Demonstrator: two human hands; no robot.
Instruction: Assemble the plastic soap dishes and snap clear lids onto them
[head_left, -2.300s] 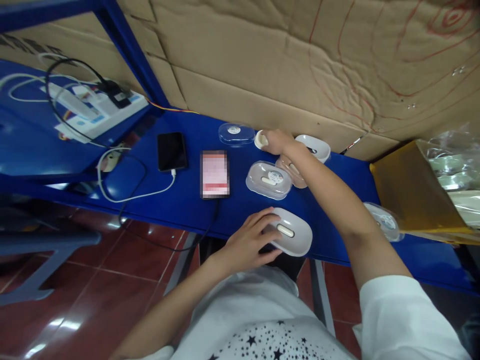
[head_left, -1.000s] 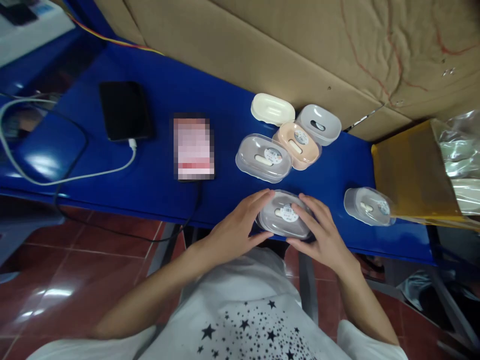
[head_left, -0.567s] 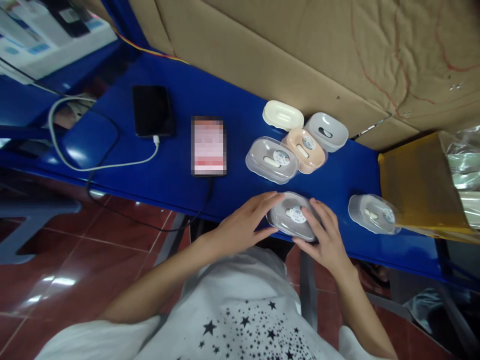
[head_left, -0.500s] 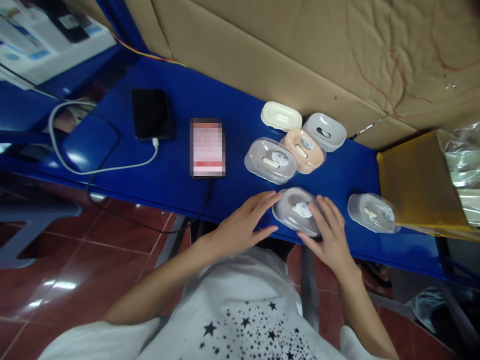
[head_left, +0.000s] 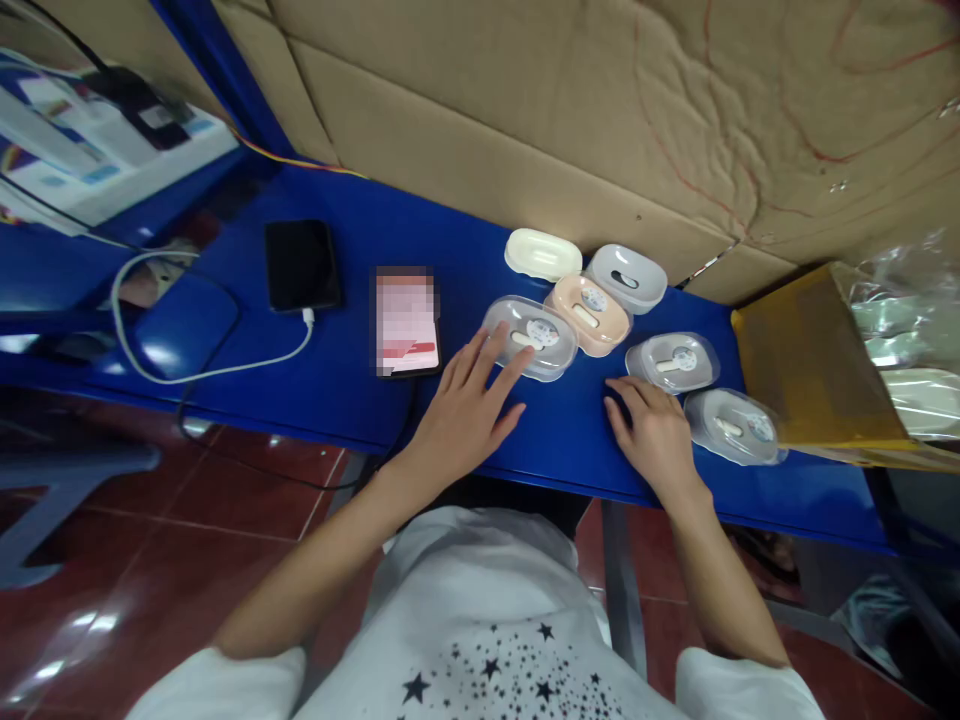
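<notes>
Two bare hands at a blue counter (head_left: 345,400), seen from above. The left hand (head_left: 465,410) lies open, its fingers (head_left: 487,365) spread wide, the tips apparently just touching the near rim of a clear lidded oval case (head_left: 541,345) without gripping it. The right hand (head_left: 652,430) rests palm-down, its fingers (head_left: 622,398) loosely curled and holding nothing, their tips on the counter just short of a second clear case (head_left: 675,362). A third clear case (head_left: 731,427) lies further right of those fingers, beside a yellow card flap (head_left: 814,370). Beyond the left fingers, a peach case (head_left: 589,328), a grey case (head_left: 626,278) and a cream case (head_left: 543,254) sit bunched together, seemingly kept within easy reach. The clear and peach cases each show a white oblong piece, with round labels facing up, apparently to stay readable. Left of the left fingers, a black phone (head_left: 302,265) lies where a white charging cable (head_left: 247,365) reaches it.
</notes>
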